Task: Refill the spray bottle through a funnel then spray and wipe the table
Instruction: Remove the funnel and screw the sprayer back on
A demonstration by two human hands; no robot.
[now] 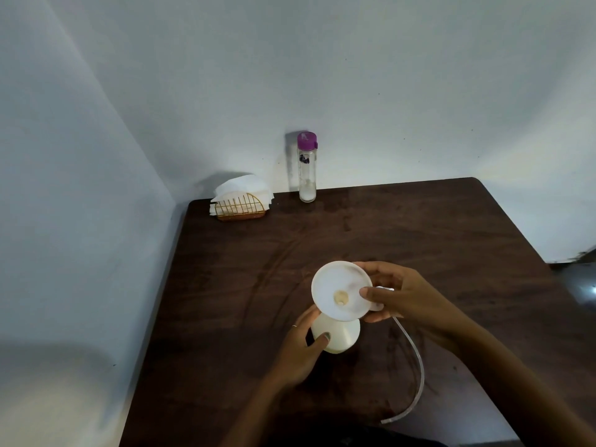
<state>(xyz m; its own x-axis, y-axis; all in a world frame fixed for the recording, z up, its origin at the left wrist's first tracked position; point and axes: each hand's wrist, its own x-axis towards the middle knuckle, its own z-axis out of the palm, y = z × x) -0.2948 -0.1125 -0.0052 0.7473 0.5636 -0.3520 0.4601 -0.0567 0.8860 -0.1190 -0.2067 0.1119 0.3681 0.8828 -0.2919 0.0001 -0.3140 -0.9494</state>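
On the worktop [419, 240], left hand [303, 346] fingers grip the spray bottle [338, 337]; right hand [406, 295] fingers pinch the funnel [338, 290] rim at three o'clock.

Gold wire napkin holder [240, 206] at table's far-left corner.

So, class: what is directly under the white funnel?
The white bottle, gripped by the left hand. The funnel, held by the right hand, covers the bottle's mouth, so that cannot be seen.
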